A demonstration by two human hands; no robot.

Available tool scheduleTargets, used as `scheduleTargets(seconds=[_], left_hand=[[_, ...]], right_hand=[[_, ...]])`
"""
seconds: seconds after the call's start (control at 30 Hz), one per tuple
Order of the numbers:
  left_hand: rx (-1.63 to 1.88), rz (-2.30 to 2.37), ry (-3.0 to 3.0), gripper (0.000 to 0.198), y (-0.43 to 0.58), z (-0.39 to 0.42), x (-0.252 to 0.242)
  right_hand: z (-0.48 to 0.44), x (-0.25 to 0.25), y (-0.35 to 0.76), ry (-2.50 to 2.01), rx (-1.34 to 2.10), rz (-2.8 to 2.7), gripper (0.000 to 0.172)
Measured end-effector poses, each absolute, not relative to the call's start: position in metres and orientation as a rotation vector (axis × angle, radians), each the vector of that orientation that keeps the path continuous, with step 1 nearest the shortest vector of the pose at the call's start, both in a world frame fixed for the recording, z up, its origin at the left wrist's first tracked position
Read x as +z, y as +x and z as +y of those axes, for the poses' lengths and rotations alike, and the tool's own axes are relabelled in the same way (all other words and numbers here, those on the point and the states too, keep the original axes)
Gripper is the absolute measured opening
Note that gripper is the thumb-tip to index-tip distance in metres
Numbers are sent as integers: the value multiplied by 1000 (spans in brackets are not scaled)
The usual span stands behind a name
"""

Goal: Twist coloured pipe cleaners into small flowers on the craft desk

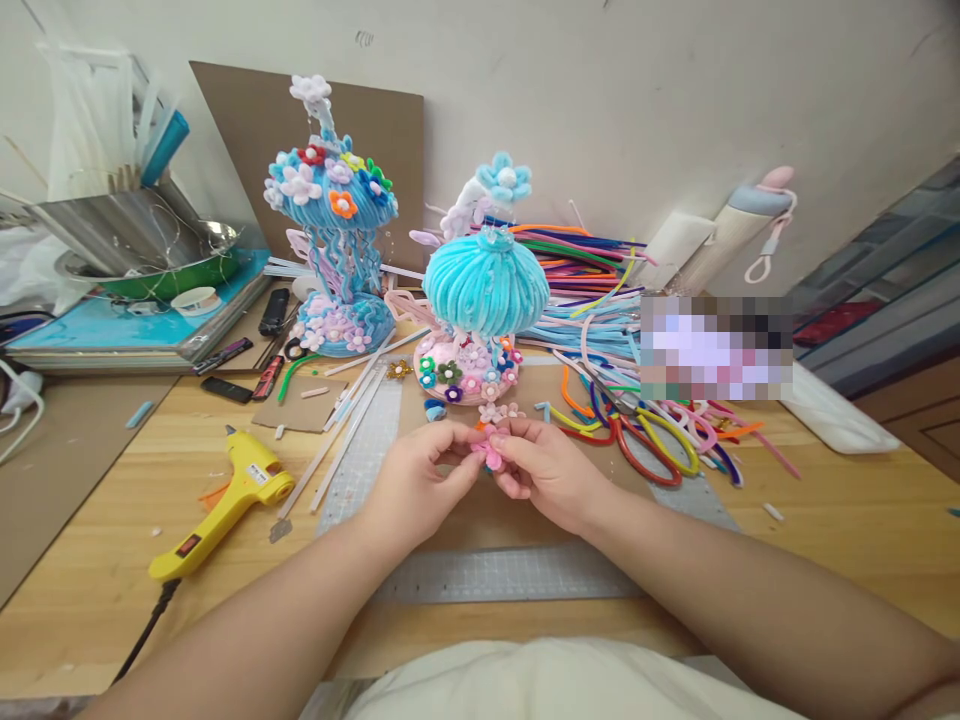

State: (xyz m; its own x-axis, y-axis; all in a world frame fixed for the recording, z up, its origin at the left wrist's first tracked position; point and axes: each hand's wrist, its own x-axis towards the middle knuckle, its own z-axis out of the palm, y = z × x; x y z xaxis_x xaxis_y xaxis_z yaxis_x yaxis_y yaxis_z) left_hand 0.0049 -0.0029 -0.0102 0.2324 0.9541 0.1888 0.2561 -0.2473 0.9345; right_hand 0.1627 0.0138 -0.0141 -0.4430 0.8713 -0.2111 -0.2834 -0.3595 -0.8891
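Observation:
Between my left hand (431, 470) and my right hand (544, 465) is a small pink pipe-cleaner flower (491, 450). The fingertips of both hands pinch its petals, just above a cardboard sheet (465, 525). Right behind my hands stands a jellyfish-shaped craft with a turquoise fuzzy cap (486, 285). Its pink base (465, 372) is dotted with small coloured flowers. Further back on the left is a taller blue jellyfish craft (330, 205), its cap covered in flowers. More small flowers lie by the pink base, partly hidden by my fingers.
To the left lies a yellow hot glue gun (232, 500) with its cord. On the right are red-and-yellow-handled scissors (637, 435) among pipe-cleaner pieces. Bundled pipe cleaners (577, 265) lie at the back. A metal container (124, 235) stands back left. Grey cutting mat (510, 575) edges show underneath.

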Motion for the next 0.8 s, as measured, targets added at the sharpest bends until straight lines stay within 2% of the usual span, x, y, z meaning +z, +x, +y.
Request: scheduleTargets(seconds=[0.4, 0.63, 0.8], left_hand=[[1139, 1236, 1786, 11, 5, -5, -12], [1066, 1043, 1265, 14, 7, 3, -6], [929, 944, 1091, 20, 6, 5, -3]], right_hand=[[9, -13, 161, -840, 1951, -957, 19], [9, -16, 160, -814, 1800, -1081, 14], [11, -11, 162, -941, 1720, -1252, 17]])
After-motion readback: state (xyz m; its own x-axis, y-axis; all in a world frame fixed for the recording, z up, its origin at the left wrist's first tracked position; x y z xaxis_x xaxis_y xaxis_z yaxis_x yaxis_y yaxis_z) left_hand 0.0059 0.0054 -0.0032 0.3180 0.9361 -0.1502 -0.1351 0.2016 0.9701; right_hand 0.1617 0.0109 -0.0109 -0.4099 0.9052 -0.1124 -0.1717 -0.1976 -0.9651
